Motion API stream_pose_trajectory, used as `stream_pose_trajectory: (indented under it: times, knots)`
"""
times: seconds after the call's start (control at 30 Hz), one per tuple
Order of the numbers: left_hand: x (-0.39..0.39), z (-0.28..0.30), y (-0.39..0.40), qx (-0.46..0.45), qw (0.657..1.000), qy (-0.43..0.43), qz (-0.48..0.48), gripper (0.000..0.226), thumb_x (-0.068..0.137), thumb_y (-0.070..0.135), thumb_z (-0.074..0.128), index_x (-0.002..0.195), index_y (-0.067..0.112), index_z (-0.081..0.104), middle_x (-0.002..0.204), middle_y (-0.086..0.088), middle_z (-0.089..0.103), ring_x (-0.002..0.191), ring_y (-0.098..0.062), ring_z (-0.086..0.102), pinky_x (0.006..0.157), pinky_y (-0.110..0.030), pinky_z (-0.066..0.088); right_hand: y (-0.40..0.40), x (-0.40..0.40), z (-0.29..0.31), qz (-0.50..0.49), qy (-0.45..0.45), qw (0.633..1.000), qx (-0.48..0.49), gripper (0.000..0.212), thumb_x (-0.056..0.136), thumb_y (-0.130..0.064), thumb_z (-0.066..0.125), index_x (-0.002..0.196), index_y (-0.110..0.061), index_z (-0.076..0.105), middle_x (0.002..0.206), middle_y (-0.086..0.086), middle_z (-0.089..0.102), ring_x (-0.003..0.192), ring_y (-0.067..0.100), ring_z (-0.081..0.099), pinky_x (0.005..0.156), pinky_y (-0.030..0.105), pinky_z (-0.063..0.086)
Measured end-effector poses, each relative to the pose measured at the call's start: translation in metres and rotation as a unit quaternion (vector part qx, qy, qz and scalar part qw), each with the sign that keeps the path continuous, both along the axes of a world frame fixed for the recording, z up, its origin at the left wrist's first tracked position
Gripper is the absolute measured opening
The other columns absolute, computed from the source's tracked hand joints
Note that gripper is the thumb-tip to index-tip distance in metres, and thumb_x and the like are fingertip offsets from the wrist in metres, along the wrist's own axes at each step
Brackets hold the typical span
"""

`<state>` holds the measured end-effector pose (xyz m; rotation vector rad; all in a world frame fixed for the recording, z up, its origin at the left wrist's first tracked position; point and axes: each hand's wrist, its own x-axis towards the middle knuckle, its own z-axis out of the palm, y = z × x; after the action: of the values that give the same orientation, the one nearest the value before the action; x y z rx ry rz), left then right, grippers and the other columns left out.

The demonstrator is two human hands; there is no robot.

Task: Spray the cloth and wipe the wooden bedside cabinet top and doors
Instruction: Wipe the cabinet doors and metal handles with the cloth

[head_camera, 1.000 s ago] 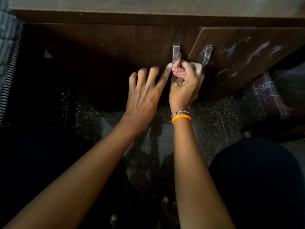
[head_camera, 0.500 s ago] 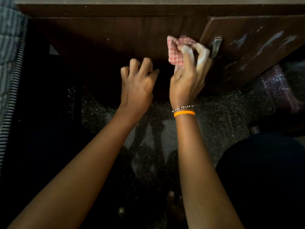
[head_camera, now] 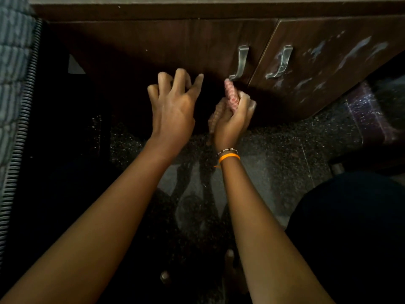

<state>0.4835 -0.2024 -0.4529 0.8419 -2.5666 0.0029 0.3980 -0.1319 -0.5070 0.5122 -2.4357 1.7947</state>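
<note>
low down, cloth [head_camera: 231,98] bunched in right hand [head_camera: 232,123] (blurred)

Red-checked cloth [head_camera: 231,95] — dark brown wooden doors [head_camera: 179,42], white-smeared — orange wristband [head_camera: 229,157], black speckled floor [head_camera: 285,145].

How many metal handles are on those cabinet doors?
2. One handle is on the left door, just above the cloth that the right hand grips. The other handle is on the smeared right door, beside the first. None seems hidden.
</note>
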Motion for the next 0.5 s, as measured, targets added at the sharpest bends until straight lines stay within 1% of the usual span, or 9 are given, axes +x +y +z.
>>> stream_pose_trajectory:
  times: [0.03,0.07,0.13,0.17,0.23,0.27,0.33,0.43,0.5]
  knots:
    - [0.001,0.002,-0.001,-0.006,1.0,0.003,0.008,0.058,0.075,0.004,0.037,0.13,0.019,0.051,0.111,-0.01,0.054,0.094,-0.024,0.025,0.07,-0.036,0.026,-0.004,0.006,0.005,-0.038,-0.006,0.999,-0.036,0.033,0.084,0.002,0.051,0.114,-0.01,0.056,0.108,0.007,0.056,0.097,-0.001,0.045,0.082,-0.005,0.03]
    - [0.002,0.003,-0.002,-0.01,1.0,0.008,0.016,0.059,0.075,0.008,0.033,0.13,0.02,0.051,0.11,-0.01,0.055,0.093,-0.023,0.024,0.07,-0.037,0.029,-0.009,0.013,0.008,-0.065,-0.004,0.996,-0.056,0.029,0.084,0.005,0.053,0.113,0.002,0.054,0.106,0.016,0.056,0.095,0.005,0.048,0.08,-0.001,0.033]
    - [0.006,0.006,-0.003,-0.01,0.999,0.017,0.036,0.061,0.076,0.012,0.028,0.132,0.021,0.05,0.109,-0.011,0.055,0.092,-0.023,0.024,0.07,-0.039,0.032,-0.016,0.027,0.017,-0.086,-0.014,0.994,-0.072,0.027,0.088,-0.001,0.055,0.112,0.009,0.048,0.106,0.022,0.058,0.091,0.021,0.055,0.073,0.011,0.035]
    - [0.008,0.006,-0.004,-0.008,0.999,0.018,0.044,0.059,0.077,0.014,0.027,0.132,0.022,0.049,0.109,-0.011,0.055,0.092,-0.023,0.024,0.07,-0.04,0.033,-0.019,0.031,0.022,-0.096,-0.024,0.992,-0.078,0.026,0.089,-0.004,0.056,0.11,0.009,0.048,0.103,0.022,0.059,0.087,0.023,0.056,0.07,0.015,0.035]
    - [0.01,0.004,-0.007,-0.019,0.999,0.015,0.049,0.05,0.084,0.018,0.036,0.133,0.023,0.048,0.108,-0.011,0.055,0.091,-0.023,0.024,0.07,-0.04,0.035,-0.028,0.033,0.035,-0.114,-0.044,0.986,-0.109,0.02,0.088,-0.004,0.059,0.1,0.009,0.05,0.091,0.018,0.062,0.074,0.014,0.055,0.063,0.017,0.037]
    - [0.01,0.002,-0.009,-0.029,0.998,0.012,0.048,0.046,0.087,0.022,0.044,0.133,0.024,0.048,0.107,-0.011,0.056,0.091,-0.023,0.024,0.069,-0.04,0.035,-0.033,0.03,0.041,-0.117,-0.067,0.982,-0.133,0.016,0.086,-0.003,0.061,0.094,0.008,0.052,0.082,0.013,0.062,0.064,0.005,0.053,0.059,0.015,0.04]
    - [0.009,-0.003,-0.012,-0.05,0.997,0.012,0.05,0.043,0.09,0.028,0.05,0.133,0.025,0.048,0.105,-0.01,0.058,0.091,-0.023,0.025,0.068,-0.039,0.037,-0.045,0.021,0.05,-0.133,-0.141,0.962,-0.195,0.011,0.082,0.0,0.064,0.083,0.004,0.054,0.068,0.002,0.055,0.053,-0.001,0.05,0.052,0.008,0.04]
    - [0.01,-0.008,-0.012,-0.061,0.997,0.004,0.055,0.044,0.09,0.025,0.052,0.133,0.025,0.047,0.105,-0.01,0.058,0.09,-0.023,0.026,0.067,-0.039,0.038,-0.052,0.012,0.056,-0.152,-0.293,0.899,-0.288,0.016,0.084,0.003,0.062,0.075,-0.002,0.05,0.062,0.003,0.054,0.046,0.003,0.052,0.042,0.011,0.044]
    - [0.009,-0.009,-0.013,-0.058,0.997,0.006,0.058,0.045,0.089,0.026,0.055,0.133,0.026,0.047,0.105,-0.009,0.058,0.09,-0.023,0.026,0.067,-0.039,0.038,-0.053,0.011,0.057,-0.14,-0.335,0.876,-0.316,0.021,0.085,0.001,0.062,0.07,-0.006,0.048,0.063,0.007,0.056,0.051,0.013,0.056,0.042,0.017,0.049]
